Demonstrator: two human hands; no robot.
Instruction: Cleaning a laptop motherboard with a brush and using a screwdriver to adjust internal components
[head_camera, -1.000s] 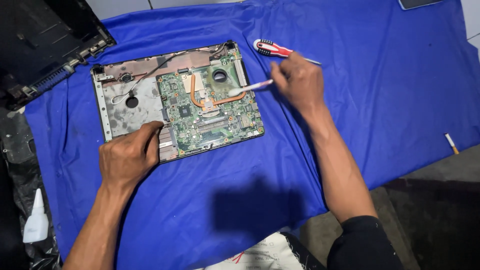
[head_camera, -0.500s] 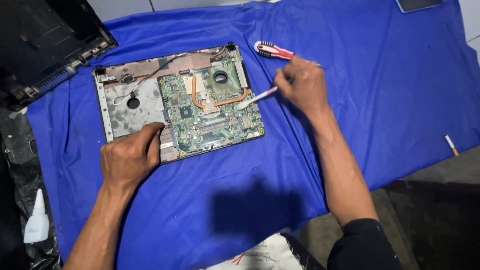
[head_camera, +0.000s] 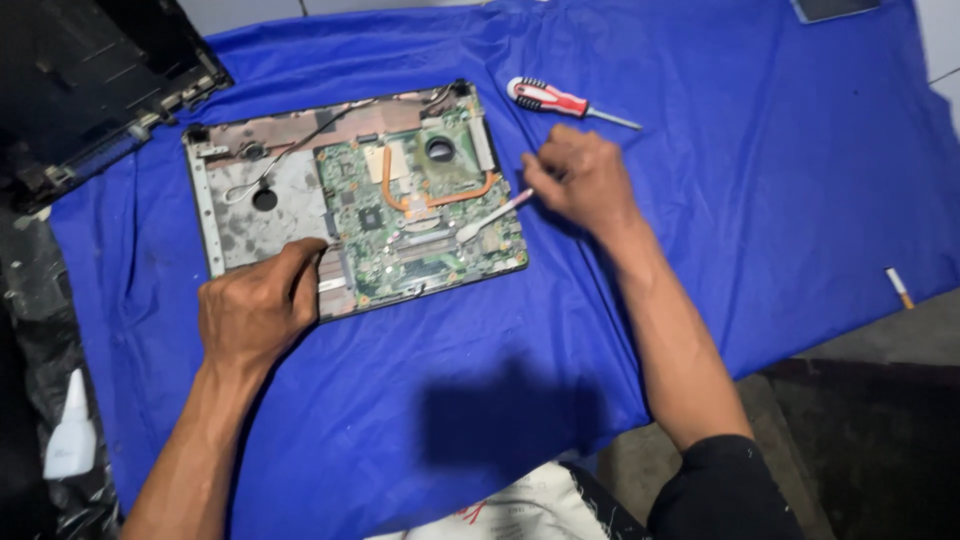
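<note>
- Right grip (head_camera: 580, 178) pinches a thin white tool (head_camera: 493, 216), tip on the board (head_camera: 420, 215) to its left; a slip could scratch parts.
- Left grip (head_camera: 255, 308) presses flat, holding nothing, on the case (head_camera: 235, 215) edge; lifting lets it shift.
- Screwdriver (head_camera: 560, 102) lies just beyond the right grip; a nudge could roll it.

I see the laptop base (head_camera: 260, 200) lying flat on the blue cloth, opened up, its long side tilted a little. The green board (head_camera: 420, 215) fills its right half, with a copper pipe (head_camera: 400, 195) bent across it and a round fan opening near the top. The bare grey metal left half shows a hole and loose wires. The white tool (head_camera: 492, 215) is thin and pale, slanting down-left, with its tip resting on the board's right part.
</note>
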